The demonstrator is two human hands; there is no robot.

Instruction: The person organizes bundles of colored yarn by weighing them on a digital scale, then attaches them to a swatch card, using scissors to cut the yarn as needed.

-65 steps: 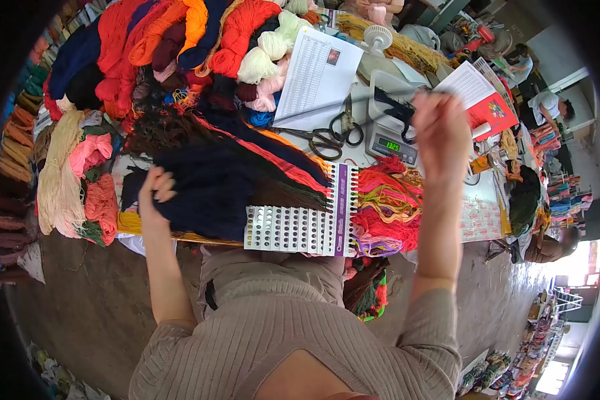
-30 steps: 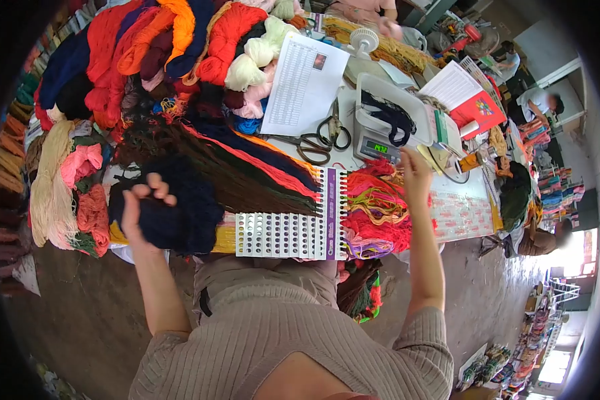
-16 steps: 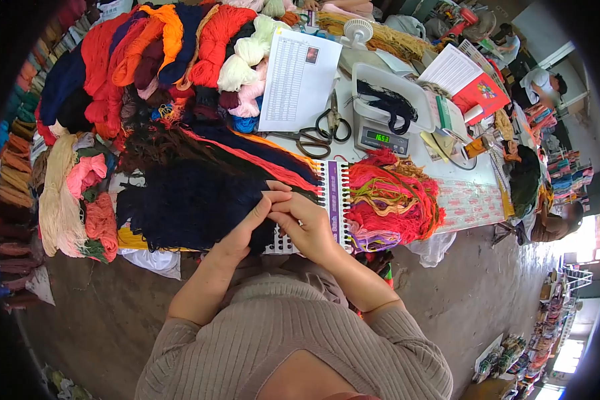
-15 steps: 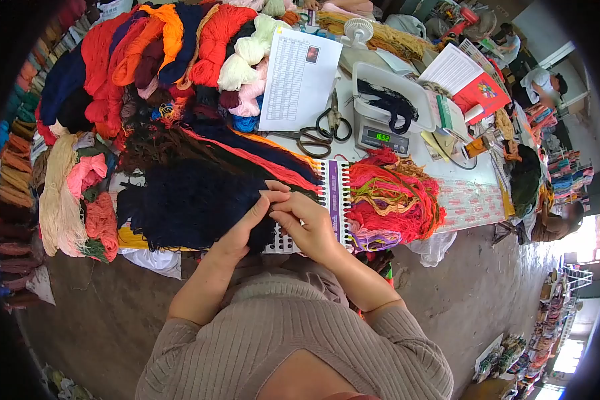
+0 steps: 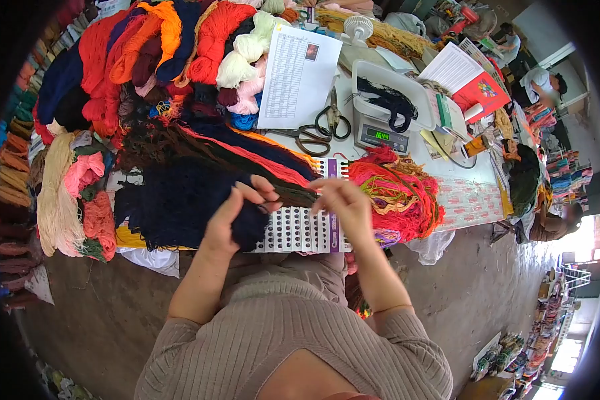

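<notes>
Over the white punched card with a purple stripe [image 5: 300,230], the left hand [image 5: 237,213] grips a bundle of dark navy yarn [image 5: 180,203] lying across it, while the right hand [image 5: 343,203] pinches a thin strand beside tangled red yarn [image 5: 400,193].

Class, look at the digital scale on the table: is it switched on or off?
On. The scale shows lit green digits on its display, and dark yarn lies in its tray.

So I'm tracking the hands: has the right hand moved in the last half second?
Yes. The right hand has shifted rightward from the left hand, now over the card's purple strip.
</notes>
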